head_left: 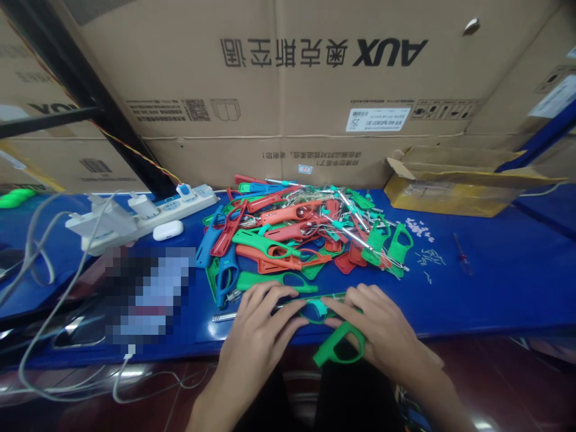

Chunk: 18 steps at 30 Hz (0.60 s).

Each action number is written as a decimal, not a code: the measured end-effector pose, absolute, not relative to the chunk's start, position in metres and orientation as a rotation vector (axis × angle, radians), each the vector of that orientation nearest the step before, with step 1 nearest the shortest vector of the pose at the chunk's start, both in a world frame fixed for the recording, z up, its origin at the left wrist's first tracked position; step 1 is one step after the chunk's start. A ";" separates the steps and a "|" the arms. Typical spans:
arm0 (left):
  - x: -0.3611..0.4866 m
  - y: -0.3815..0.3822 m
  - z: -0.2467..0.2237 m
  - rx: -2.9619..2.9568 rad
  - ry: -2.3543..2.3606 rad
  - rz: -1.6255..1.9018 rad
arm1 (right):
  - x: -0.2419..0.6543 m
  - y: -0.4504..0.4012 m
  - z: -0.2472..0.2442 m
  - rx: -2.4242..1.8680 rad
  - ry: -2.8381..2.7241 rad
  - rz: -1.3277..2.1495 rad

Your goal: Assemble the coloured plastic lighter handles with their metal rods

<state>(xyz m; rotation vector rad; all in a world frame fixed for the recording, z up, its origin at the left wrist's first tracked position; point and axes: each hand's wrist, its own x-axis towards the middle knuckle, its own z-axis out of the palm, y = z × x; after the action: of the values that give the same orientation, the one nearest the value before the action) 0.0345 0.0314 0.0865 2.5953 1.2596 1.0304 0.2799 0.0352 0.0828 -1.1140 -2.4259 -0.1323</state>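
Observation:
My left hand (265,318) is closed on a partly assembled long-reach lighter (316,309) with a teal trigger, held low over the table's front edge. Its metal tube (224,317) sticks out to the left past my fingers. Closed too, my right hand (382,321) grips the trigger end, fingertips beside the trigger. A loose green handle shell (341,347) hangs under the right palm, its loop by the fingers; how it is held is partly hidden. Just beyond the hands lies another green shell (274,280), at the front of a heap of red, green and blue lighter parts (288,231).
Small pale pieces (418,229), thin screws (429,258) and a screwdriver (462,255) lie right on the blue table (495,282). Behind stand an open carton (450,192) and large cardboard boxes (279,78). Left are a power strip (171,210), cables and a blurred-out device (150,300).

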 end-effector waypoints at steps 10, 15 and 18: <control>0.036 0.032 0.088 2.710 1.315 0.903 | 0.279 0.035 0.083 -1.112 -2.452 -0.144; 0.036 0.035 0.090 2.718 1.316 0.838 | 0.278 0.035 0.084 -1.109 -2.445 -0.144; 0.036 0.035 0.089 2.698 1.313 0.829 | 0.278 0.035 0.086 -1.124 -2.451 -0.090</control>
<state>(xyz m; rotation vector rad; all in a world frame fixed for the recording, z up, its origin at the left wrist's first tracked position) 0.0355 0.0349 0.0893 2.6978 1.3129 0.8295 0.2783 0.0352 0.0857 -1.1244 -2.4510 -0.0898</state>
